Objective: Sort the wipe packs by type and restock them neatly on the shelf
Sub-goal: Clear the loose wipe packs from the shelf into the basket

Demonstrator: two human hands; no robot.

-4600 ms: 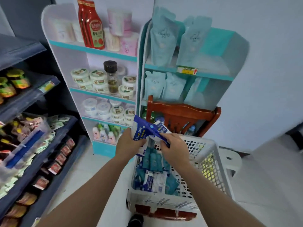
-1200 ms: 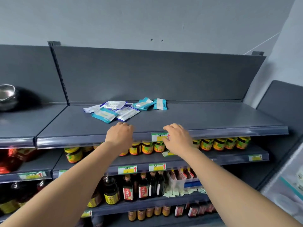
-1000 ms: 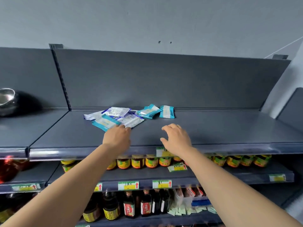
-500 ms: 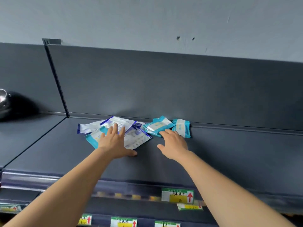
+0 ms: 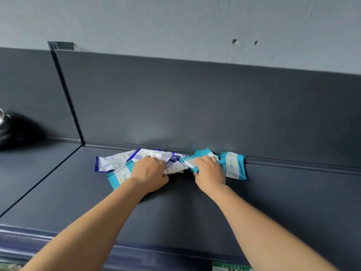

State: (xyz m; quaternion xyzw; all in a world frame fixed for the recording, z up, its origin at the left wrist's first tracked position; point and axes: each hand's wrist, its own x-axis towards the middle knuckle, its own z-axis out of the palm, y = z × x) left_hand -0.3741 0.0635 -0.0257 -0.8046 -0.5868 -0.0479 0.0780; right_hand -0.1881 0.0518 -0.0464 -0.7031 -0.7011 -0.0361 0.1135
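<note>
Several wipe packs lie in a loose heap at the back of the dark grey shelf. White packs with dark blue edges are on the left, teal-and-white packs on the right. My left hand lies on the left part of the heap, fingers curled over a white pack with blue edges. Under its wrist sits another teal-and-white pack. My right hand grips a teal-and-white pack in the middle of the heap.
The shelf's back panel rises right behind the packs. A vertical divider splits off the left bay, where a metal bowl shows at the frame edge. A green price label sits on the front rail.
Both hands have reached further back onto the heap and their fingers have curled onto packs. The view has moved closer to the shelf.
</note>
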